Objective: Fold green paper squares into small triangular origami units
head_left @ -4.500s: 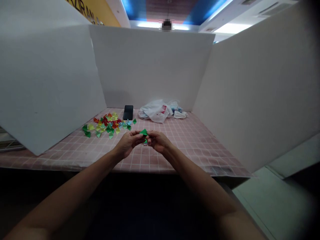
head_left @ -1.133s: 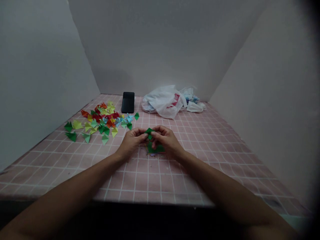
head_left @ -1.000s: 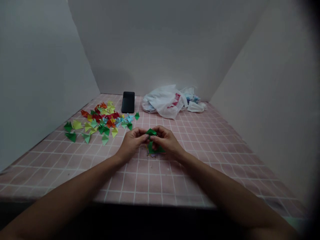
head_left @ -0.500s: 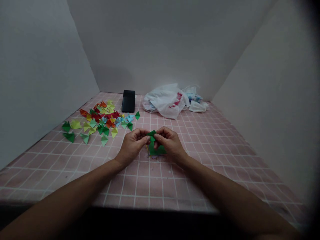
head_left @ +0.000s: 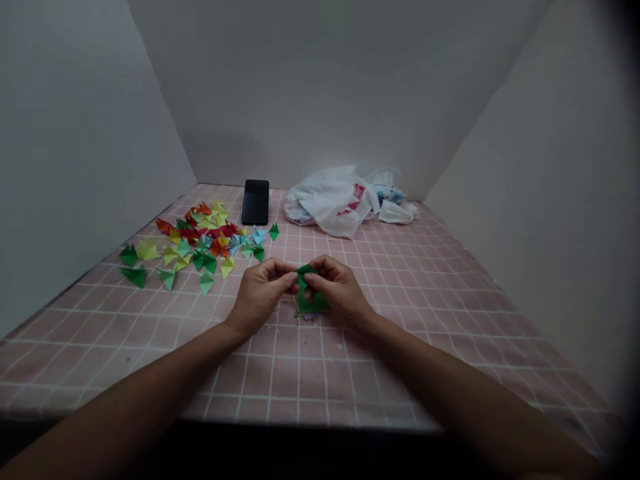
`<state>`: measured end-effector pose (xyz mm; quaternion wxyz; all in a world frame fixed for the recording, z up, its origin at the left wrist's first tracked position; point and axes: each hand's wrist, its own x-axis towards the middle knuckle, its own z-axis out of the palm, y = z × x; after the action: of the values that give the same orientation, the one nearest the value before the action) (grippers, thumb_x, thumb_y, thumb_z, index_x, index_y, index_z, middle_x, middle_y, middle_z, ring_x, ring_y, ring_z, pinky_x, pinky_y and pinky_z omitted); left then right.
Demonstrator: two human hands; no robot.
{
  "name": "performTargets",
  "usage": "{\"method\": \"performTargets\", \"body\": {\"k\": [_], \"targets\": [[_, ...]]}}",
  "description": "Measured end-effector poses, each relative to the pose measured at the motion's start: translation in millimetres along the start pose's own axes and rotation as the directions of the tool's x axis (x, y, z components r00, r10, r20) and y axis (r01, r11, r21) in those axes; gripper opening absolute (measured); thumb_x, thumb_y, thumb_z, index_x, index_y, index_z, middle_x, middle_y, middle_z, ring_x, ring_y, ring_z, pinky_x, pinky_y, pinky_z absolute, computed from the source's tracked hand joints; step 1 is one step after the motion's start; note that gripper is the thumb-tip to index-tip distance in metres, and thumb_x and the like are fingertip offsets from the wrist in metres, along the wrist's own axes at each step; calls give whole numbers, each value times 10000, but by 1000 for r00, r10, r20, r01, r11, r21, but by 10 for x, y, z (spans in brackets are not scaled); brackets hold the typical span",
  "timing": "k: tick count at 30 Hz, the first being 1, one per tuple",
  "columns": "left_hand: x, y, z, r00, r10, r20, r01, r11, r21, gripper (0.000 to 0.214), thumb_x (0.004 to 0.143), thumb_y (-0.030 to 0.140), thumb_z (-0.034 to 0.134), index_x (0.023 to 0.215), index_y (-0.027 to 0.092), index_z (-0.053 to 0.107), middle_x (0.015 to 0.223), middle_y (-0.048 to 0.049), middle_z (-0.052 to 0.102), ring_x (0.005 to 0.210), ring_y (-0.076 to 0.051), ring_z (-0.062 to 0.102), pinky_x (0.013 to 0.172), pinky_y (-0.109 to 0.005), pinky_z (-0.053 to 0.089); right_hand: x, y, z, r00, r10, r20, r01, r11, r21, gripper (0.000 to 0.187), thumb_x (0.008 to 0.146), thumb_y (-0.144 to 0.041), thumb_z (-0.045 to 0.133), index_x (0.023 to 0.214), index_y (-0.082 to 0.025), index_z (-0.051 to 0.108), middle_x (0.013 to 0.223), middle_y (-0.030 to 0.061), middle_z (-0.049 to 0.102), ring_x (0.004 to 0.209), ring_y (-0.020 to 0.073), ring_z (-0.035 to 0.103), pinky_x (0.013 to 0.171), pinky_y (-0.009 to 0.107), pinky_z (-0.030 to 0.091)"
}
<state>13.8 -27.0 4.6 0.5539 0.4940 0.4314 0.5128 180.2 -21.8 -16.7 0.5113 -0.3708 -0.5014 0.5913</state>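
Note:
Between my two hands is a small folded piece of green paper (head_left: 305, 269), mostly covered by the fingers. My left hand (head_left: 264, 287) pinches its left side between thumb and fingers. On the other side my right hand (head_left: 336, 287) grips it the same way, thumb towards me. Just below and behind the fingers lies a stack of paper sheets (head_left: 311, 305) with a green one on top; purple and yellow edges peek out beneath. Many folded paper pieces (head_left: 205, 241) in green, yellow, red, orange and light blue lie spread to the left.
A black phone (head_left: 255, 202) lies near the back wall. Right of it sit a crumpled white plastic bag (head_left: 333, 200) and a smaller white-and-blue bundle (head_left: 393, 197). The pink checked tablecloth (head_left: 430, 300) covers the table, with pale walls on three sides.
My fingers have closed in over the folded green paper, so less of it shows. Both hands stay in nearly the same place; the view has shifted slightly.

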Motion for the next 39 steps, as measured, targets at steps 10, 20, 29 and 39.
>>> {"method": "performTargets", "body": {"k": [10,20,29,39], "targets": [[12,-35,2,995,-68,71,66,997,40,256,678,331,812,814,128,737,698,-12,733,594,-115,669,607,-232,573,1,7,-5,1000,19,-16,-20,999,-50,327,745,-449,809,776,-191,610,546,-46,633,459,99,580,471,211,456],[-2,-46,-11,998,-39,51,37,998,46,273,734,394,794,766,135,711,671,-19,708,587,-133,656,606,-256,565,1,14,-3,997,11,79,-8,999,-41,279,751,-382,811,849,-198,626,593,-48,643,493,110,588,501,236,481],[7,-106,-7,1000,-14,11,14,1000,15,281,734,388,810,801,130,722,706,-10,706,600,-120,637,616,-239,538,-21,-23,-6,997,2,74,-1,1000,-22,166,801,-310,725,891,-192,651,601,-42,669,504,107,600,544,235,476],[19,-124,-6,999,-16,51,13,998,55,277,744,385,811,855,139,752,782,-19,726,647,-131,663,658,-255,559,-8,40,-10,1000,16,-3,-16,1000,-17,238,827,-404,732,799,-194,623,511,-43,640,424,105,556,466,216,439]]}}
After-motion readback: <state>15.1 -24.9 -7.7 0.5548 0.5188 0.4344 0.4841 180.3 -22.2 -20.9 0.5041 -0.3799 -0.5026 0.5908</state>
